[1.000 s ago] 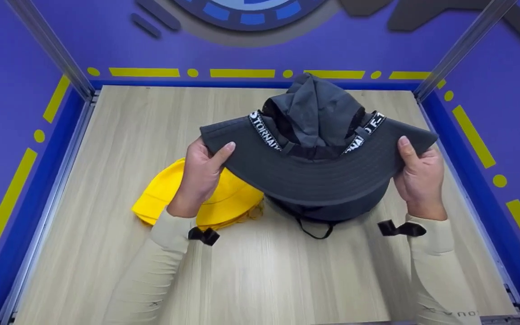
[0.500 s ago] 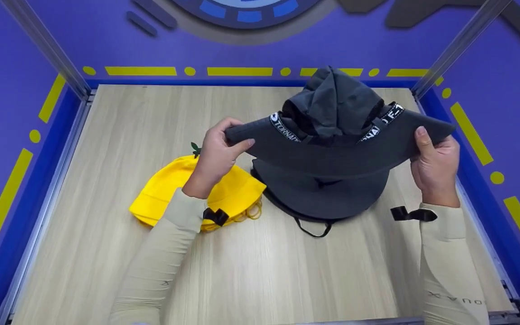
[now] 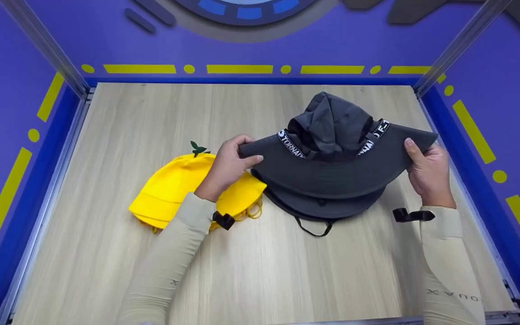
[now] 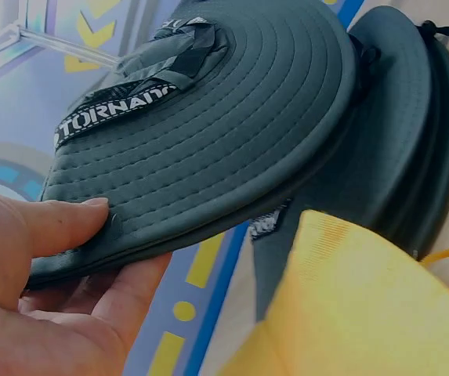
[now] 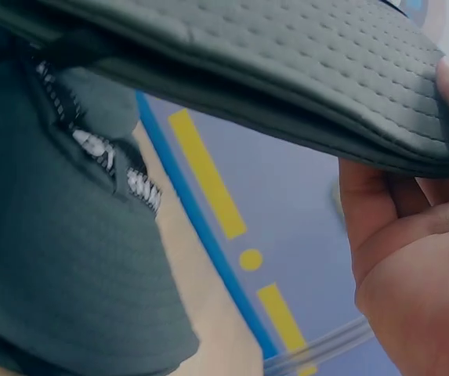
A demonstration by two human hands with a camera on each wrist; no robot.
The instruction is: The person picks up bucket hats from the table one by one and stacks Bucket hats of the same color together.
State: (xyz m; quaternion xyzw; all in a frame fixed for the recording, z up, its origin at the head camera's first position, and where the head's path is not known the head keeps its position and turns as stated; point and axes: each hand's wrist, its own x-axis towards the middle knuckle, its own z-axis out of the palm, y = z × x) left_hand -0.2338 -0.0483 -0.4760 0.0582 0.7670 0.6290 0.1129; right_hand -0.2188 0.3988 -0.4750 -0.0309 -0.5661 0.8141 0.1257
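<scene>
A dark grey brimmed hat (image 3: 332, 179) with a lettered band is held up by both hands, its brim folded double. My left hand (image 3: 230, 167) pinches the left end of the brim, thumb on top and fingers beneath. At the opposite end my right hand (image 3: 429, 176) grips the brim the same way. Close under it, more dark hats (image 3: 355, 208) lie stacked on the table, partly covered in the head view. The right wrist view shows the lettered band on a lower hat (image 5: 83, 258). Beside them, behind my left wrist, is yellow headwear (image 3: 167, 189).
A green leaf ornament (image 3: 199, 149) tops the yellow headwear, and a yellow cord (image 3: 254, 210) trails at its right. From the dark stack a black strap loop (image 3: 315, 234) sticks out toward me. Blue panels (image 3: 242, 54) wall the wooden table (image 3: 260, 280) at the back and sides.
The held hat moved right and up, then came back down over the dark stack. My left hand shifted right, uncovering the green leaf. Both hands kept their hold on the brim.
</scene>
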